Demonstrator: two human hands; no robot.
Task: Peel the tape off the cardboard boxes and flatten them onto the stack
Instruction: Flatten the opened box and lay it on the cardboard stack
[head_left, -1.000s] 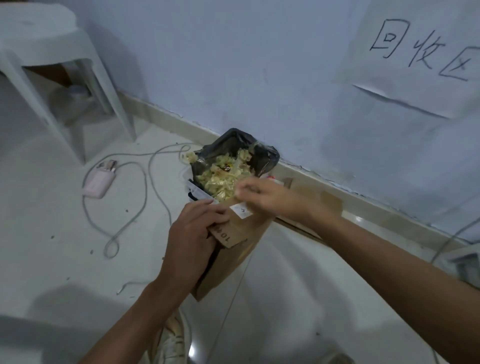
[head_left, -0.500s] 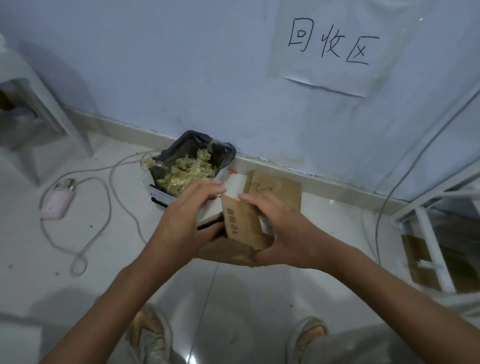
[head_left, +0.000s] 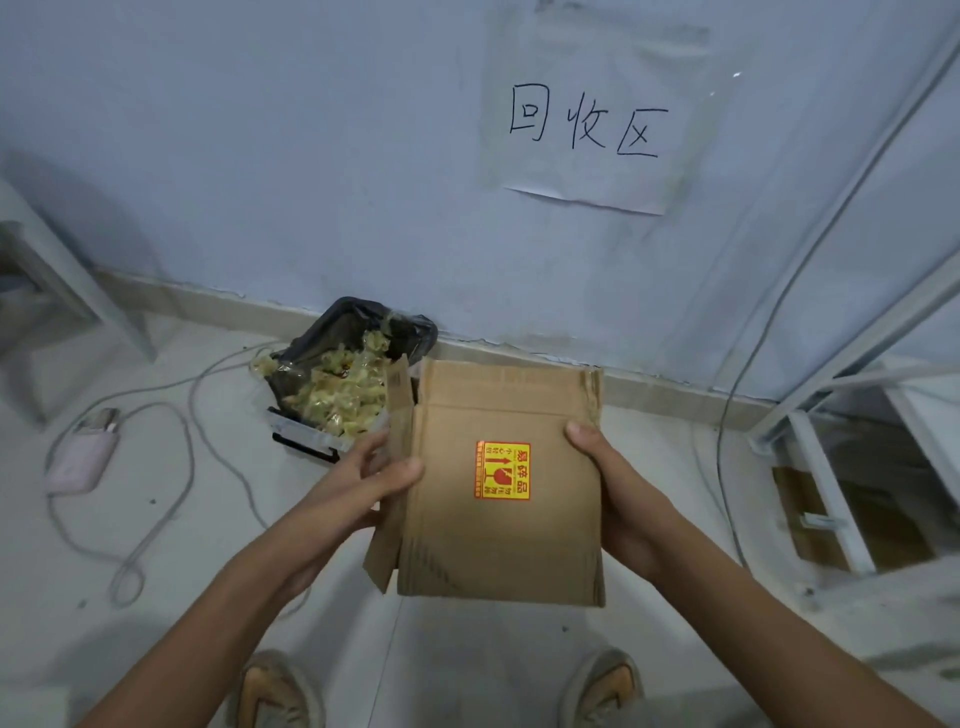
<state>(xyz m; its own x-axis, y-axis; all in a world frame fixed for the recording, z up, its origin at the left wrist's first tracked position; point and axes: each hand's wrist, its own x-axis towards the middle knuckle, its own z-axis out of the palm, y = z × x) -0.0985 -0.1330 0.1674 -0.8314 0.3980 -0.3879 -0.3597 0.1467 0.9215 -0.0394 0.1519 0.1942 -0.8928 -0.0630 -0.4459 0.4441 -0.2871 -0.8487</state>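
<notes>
Pretty dim overall, flat bluish indoor light with no obvious source. Soft shadows spread on the floor (head_left: 156, 649) near the bottom edge. Wide-angle bends the white frame (head_left: 857, 364) at right, and everything looks a bit soft and smeary, corners especially.

Flattened cardboard box (head_left: 498, 488) (red-yellow sticker), held aloft

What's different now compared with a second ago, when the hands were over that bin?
The cardboard box has come away from the black bin of peeled tape and now shows its flat face with a red and yellow sticker. The right hand, earlier picking at its top, now grips its right edge; the left hand still holds the left. Bin and pink device stayed put.
</notes>
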